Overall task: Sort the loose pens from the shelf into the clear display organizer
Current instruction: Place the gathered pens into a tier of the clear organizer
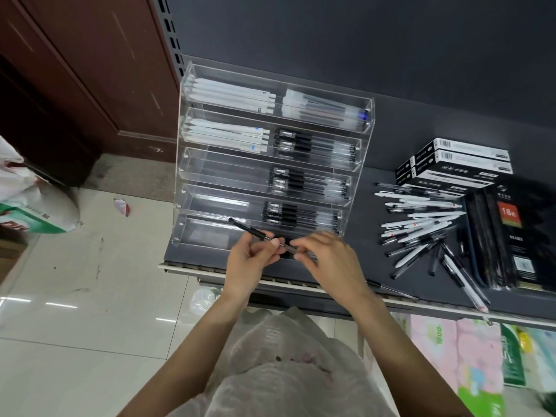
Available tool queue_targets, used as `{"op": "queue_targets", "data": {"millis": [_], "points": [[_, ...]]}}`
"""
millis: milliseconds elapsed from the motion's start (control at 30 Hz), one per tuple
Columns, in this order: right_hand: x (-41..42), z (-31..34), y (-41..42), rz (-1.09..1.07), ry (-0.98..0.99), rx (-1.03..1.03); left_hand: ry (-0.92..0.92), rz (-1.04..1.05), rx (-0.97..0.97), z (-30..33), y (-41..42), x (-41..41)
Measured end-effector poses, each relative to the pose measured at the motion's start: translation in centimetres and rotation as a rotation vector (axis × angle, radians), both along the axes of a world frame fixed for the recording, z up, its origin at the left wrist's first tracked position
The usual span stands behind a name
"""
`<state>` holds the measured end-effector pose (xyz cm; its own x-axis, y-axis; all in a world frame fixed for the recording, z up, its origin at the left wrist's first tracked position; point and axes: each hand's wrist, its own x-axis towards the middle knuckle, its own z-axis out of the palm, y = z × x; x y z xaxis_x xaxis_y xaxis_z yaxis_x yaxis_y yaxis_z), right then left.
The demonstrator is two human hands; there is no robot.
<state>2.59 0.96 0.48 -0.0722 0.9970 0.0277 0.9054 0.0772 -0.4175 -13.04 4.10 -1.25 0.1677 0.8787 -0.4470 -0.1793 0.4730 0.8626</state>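
A clear tiered display organizer (183,182) stands on the dark shelf (376,254), with white pens in its upper left slots and black pens in the right slots. Both hands hold one black pen (248,230) just in front of the lowest tier. My left hand (251,260) pinches its grip end, which points up and left. My right hand (326,260) pinches the clear barrel end. A heap of loose white and black pens (421,233) lies on the shelf to the right of the organizer.
Black-and-white pen boxes (457,164) are stacked behind the loose heap, and black notebooks (511,242) lie at the far right. One pen (391,288) lies at the shelf's front edge. A plastic bag (285,365) sits below my arms; a sack (33,206) stands on the tiled floor.
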Motion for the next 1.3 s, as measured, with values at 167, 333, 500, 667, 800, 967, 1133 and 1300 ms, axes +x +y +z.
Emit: {"op": "queue_targets", "data": {"millis": [167,333,500,667,800,967,1133,1300], "points": [[0.6,-1.0,0.4,-0.054,-0.205,0.058,0.392,-0.034,0.203,-0.9,0.9,-0.7],[0.7,-1.6,0.5,-0.055,-0.452,-0.084,0.798,-0.142,0.427,-2.3,1.4,-3.1],[0.2,-2.0,0.9,-0.091,-0.584,-0.173,0.921,-0.442,0.511,-3.3,1.8,-3.0],[0.2,-2.3,0.7,-0.099,-0.637,-0.251,0.900,-0.482,0.558,-3.6,2.3,-2.8],[0.2,-2.0,0.4,-0.155,-0.610,-0.198,0.872,-0.455,0.615,-3.7,2.4,-3.3],[0.1,-2.5,0.0,-0.196,-0.609,-0.177,0.865,-0.475,0.669,-4.1,2.4,-3.6],[-0.4,-3.1,0.3,-0.211,-0.693,-0.236,0.944,-0.528,0.717,-4.1,2.7,-3.3],[-1.0,-3.1,-0.2,-0.259,-0.573,-0.327,0.900,-0.517,0.725,-4.3,3.3,-3.5]]}}
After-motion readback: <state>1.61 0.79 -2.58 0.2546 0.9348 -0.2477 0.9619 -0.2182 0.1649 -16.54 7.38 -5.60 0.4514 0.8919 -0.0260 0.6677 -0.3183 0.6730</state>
